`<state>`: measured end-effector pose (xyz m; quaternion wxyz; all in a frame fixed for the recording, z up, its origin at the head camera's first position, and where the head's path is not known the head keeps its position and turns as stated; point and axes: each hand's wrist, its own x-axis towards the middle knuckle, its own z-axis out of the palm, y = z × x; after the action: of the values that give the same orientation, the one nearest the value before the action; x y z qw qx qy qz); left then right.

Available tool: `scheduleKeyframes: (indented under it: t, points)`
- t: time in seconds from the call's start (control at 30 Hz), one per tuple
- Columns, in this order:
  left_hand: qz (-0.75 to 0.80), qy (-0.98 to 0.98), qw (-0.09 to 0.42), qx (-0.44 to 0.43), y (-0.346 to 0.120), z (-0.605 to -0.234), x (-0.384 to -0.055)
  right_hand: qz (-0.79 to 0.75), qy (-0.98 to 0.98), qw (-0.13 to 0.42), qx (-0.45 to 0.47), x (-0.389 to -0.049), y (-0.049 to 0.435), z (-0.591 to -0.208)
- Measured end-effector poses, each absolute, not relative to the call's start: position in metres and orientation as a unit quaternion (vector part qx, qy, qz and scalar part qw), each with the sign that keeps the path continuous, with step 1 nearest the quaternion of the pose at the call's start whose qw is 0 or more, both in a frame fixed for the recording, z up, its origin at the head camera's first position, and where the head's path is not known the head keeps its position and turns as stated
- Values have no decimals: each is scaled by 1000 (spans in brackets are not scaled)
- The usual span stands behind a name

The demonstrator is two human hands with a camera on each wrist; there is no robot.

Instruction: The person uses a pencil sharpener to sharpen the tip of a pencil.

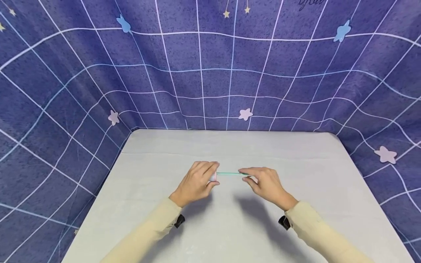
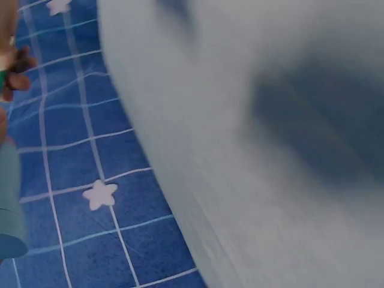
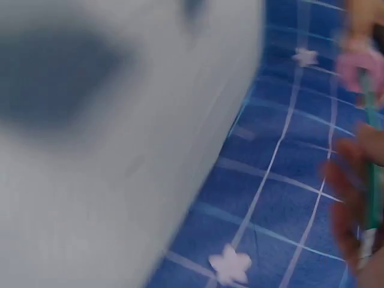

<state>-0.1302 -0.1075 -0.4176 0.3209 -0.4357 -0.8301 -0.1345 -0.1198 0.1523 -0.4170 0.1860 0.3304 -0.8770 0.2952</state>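
Observation:
My left hand point(image 1: 196, 181) grips a light-blue cylindrical pencil sharpener point(image 2: 11, 207), mostly covered by the fingers in the head view. Its pink end point(image 3: 349, 67) faces right and has a dark hole in the middle. A thin green pencil point(image 1: 229, 174) lies level between the hands, its left tip at that hole. Around the pencil's right part, the thumb and fingers of my right hand point(image 1: 267, 183) close in a pinch. A whitish tail end of the pencil shows low in the right wrist view. Both hands are held above the table, casting shadows on it.
A white-covered table point(image 1: 227, 233) spreads beneath the hands. Behind it and along both sides hangs a blue curtain point(image 1: 215, 84) with a grid and star pattern. Black straps point(image 1: 179, 220) show at both wrists, below the beige sleeves.

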Motion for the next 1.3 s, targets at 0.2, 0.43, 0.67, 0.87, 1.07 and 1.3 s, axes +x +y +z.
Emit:
scheduleKeyframes:
  t: [0.2,0.43,0.67,0.87,1.07,1.3]
  points:
    - [-228,-852,249,-399,-110,-405,-135,123,-821,395,393,-126,154,-423]
    - [-334,-869,135,-340,-113,-387,-135,40,-769,494,403,-133,154,-422]
    - [-349,-876,16,-333,-120,-373,-139,37,-742,493,453,-133,157,-421]
    - [-357,-871,-20,-338,-125,-373,-141,64,-752,440,486,-129,154,-419]
    - [-311,-881,29,-357,-127,-391,-136,219,-837,176,469,-123,151,-409]
    - [-146,-829,240,-483,-115,-405,-127,582,-710,-298,261,-129,165,-410]
